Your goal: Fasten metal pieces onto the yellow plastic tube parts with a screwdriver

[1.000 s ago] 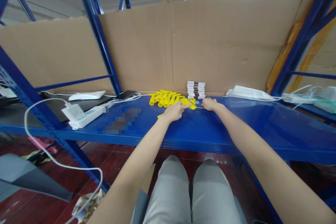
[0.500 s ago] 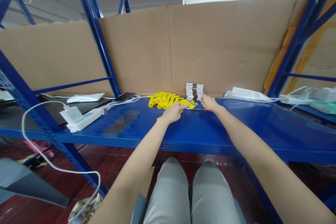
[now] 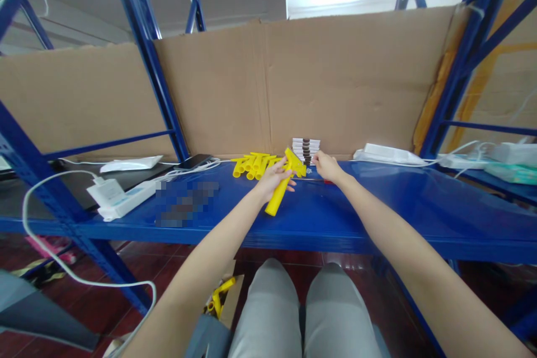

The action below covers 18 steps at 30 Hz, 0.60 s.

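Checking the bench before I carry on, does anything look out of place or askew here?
Mostly tidy. The yellow handles lie in a loose, uneven pile on the blue shelf, unlike the neat stack of small packs. More yellow parts sit down by the floor, apart from the rest.

head cam | worn, faces forward-down | arm's-reach view of blue shelf [image 3: 377, 207]

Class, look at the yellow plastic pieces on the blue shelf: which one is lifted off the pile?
The yellow piece gripped by the left hand; the other yellow pieces lie heaped behind it.
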{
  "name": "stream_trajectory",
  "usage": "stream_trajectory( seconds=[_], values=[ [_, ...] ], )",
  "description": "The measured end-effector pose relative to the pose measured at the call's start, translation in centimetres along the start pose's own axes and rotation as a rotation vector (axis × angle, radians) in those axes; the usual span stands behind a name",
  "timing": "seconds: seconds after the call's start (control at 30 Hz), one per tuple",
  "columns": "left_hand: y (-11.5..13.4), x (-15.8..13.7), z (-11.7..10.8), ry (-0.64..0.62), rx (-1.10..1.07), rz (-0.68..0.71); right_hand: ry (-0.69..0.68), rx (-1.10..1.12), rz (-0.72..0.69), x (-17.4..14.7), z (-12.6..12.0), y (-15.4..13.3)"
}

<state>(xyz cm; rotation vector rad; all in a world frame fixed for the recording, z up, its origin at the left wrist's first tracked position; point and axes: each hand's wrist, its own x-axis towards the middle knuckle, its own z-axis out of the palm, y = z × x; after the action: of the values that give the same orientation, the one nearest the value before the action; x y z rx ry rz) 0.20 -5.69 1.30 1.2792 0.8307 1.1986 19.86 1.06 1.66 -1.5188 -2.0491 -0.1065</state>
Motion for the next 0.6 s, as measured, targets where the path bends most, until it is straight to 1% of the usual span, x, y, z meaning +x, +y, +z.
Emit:
stream_trajectory(
  seconds=[0.1, 0.2, 0.37, 0.47, 0.6],
  values=[
    [-0.5, 0.1, 0.2, -0.02, -0.135, -0.204, 0.043, 0.106, -0.025, 0.2, 0.5, 0.0],
    [-1.2, 0.6, 0.0, -0.019, -0.197, -0.299, 0.078, 0.259, -0.086, 0.3, 1.1, -0.6],
    [-2.2, 1.4, -0.3, -0.064, -0.248, -0.297, 0.063, 0.46, -0.2, 0.1, 2.0, -2.2],
    [-2.4, 1.5, -0.5, -0.138, -0.234, -0.295, 0.046, 0.503, -0.213, 0.0, 2.3, -2.6],
    [-2.5, 1.4, -0.8, -0.232, -0.243, -0.29, 0.047, 0.525, -0.194, 0.0, 2.5, -2.6]
  ],
)
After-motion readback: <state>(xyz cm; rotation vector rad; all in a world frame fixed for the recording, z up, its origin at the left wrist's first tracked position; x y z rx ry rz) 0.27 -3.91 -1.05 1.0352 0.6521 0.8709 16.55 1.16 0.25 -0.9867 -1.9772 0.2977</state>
